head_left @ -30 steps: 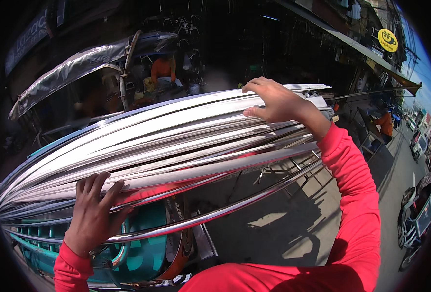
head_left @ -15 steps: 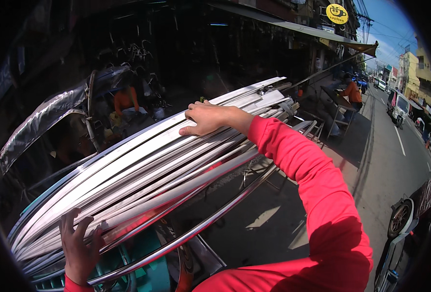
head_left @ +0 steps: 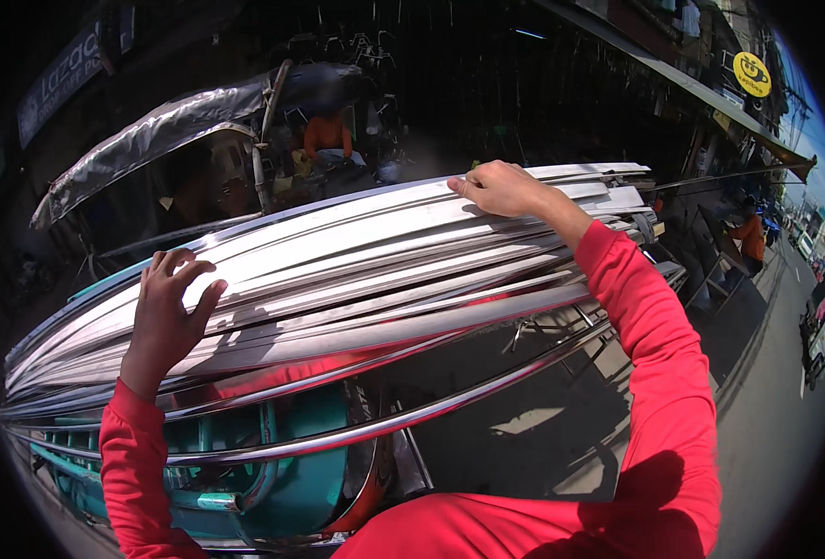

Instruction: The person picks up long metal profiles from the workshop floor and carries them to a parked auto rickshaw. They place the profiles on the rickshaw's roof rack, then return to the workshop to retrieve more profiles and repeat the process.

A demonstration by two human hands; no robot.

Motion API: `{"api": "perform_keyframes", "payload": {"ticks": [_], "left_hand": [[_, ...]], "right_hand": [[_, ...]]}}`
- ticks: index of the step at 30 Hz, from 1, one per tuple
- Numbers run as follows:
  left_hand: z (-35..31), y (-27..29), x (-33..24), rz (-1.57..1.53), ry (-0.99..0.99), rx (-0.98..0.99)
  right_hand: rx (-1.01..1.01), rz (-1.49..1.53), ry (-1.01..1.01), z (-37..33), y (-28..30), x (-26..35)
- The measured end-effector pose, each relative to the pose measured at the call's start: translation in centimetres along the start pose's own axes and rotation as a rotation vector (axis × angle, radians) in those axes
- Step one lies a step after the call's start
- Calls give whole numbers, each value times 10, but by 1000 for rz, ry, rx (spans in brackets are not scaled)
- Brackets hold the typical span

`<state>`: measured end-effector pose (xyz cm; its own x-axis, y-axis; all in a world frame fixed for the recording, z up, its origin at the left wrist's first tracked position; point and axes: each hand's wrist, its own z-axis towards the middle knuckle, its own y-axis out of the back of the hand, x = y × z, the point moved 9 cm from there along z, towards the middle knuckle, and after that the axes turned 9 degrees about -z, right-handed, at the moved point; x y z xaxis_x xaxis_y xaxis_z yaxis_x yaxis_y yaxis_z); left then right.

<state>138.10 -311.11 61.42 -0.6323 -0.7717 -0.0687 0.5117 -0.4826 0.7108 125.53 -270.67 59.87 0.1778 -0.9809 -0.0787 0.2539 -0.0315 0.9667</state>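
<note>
A long bundle of white, flat strips (head_left: 375,244) stretches across in front of me, fanned apart in the middle and gathered toward the left end. My right hand (head_left: 507,189) is closed on the far edge of the upper strips, thumb on top; its other fingertips are partly hidden. Over the left part of the bundle is my left hand (head_left: 172,298), fingers bent and spread apart, holding nothing. Its shadow falls on the strips beside it. Below the white strips, a shiny metal rail (head_left: 403,421) curves along the near side.
Beneath the bundle at left is a teal metal frame (head_left: 300,466). A silver canopy (head_left: 170,121) stands beyond, near a person in orange (head_left: 327,138) inside the dark shopfront. Another person in orange (head_left: 752,235) is at a stand on the right, beside the road (head_left: 794,317).
My view has turned right. My left hand has moved up from the near edge to above the strips. My right hand stays at the far edge, its thumb now closer to the fingers.
</note>
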Motion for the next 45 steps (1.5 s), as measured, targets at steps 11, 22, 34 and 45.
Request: {"api": "perform_keyframes", "payload": {"ticks": [11,22,34,45], "left_hand": [[-14,-7,47,-37,144,81],[-13,-2,58,-57,201,66],[-25,-8,54,-41,132,100],[-20,16,68,-46,184,41]], "right_hand": [[-125,-24,-10,5,-7,-3],[-148,-95,-177,-9,26,-12],[-77,-49,86,-28,20,17],[-539,-110,224,-40,53,5]]}}
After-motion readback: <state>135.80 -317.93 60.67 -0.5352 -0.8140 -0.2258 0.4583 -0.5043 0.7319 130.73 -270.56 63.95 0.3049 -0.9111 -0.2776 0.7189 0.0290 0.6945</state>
